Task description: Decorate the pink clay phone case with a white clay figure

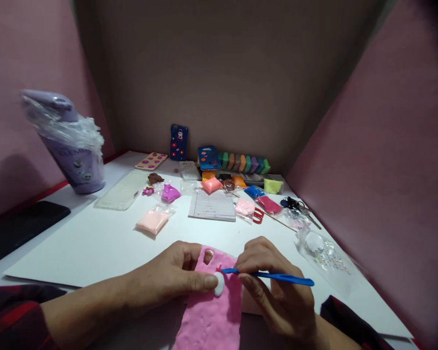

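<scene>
A phone case covered in pink clay (211, 321) is held upright near the front edge of the table. My left hand (178, 272) grips its left side, thumb on the front touching a white clay oval (219, 284). Pinched in my right hand (277, 287) is a blue plastic modelling tool (288, 278). The tool's tip meets a small darker pink bit of clay (219, 268) just above the oval. A camera cutout shows at the case's top left corner. The case's lower end runs out of view.
Clay packets (154, 219) and a notepad (213, 205) lie beyond my hands. Decorated phone cases (178, 142) stand at the back. A purple bottle (75, 155) and black phone (29, 226) are at left; a rhinestone bag (326, 257) and keys (295, 205) at right.
</scene>
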{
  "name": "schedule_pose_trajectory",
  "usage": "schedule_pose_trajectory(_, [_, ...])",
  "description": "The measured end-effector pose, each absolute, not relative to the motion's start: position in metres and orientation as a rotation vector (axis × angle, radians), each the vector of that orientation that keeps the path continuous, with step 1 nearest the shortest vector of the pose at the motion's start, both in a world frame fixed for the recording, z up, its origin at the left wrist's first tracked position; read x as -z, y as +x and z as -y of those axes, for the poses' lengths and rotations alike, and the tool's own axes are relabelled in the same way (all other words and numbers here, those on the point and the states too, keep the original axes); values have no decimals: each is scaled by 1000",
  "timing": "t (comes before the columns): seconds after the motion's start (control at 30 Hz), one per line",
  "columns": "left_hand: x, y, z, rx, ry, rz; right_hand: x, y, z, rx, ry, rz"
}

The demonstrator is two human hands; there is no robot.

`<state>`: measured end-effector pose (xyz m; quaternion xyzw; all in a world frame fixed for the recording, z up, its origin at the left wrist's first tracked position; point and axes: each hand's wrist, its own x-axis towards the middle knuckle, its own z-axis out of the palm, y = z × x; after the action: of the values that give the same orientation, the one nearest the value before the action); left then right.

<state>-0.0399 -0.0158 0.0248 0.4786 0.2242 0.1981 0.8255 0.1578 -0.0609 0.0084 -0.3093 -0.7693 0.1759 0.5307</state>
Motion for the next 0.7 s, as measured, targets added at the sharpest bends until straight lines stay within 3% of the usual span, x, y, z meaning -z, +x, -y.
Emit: schedule_pose_trajectory(0.7, [-25, -41, 17, -420, 1009, -535, -8, 157, 61, -426, -743, 1755])
